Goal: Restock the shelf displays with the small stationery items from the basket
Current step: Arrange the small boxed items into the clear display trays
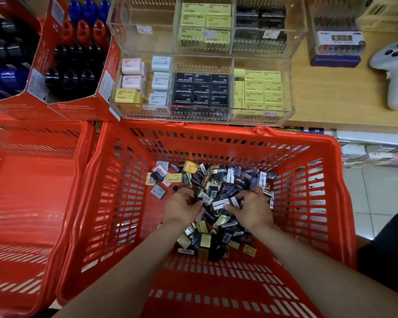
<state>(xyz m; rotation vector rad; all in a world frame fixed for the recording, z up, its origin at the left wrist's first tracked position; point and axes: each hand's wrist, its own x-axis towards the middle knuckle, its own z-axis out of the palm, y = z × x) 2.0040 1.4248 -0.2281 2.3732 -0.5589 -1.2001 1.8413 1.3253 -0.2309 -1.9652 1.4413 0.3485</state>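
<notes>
While both hands dig into the red basket, the left hand curls its fingers around dark packets and the right hand pinches a labelled packet; the pile of small stationery items lies under and beyond the fingertips.

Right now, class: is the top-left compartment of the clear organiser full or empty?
Empty: the top-left compartment shows only clear walls and a price label, no boxes.

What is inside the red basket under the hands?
The red basket holds a pile of small packets, mostly black, some yellow. Both hands cover part of it.
</notes>
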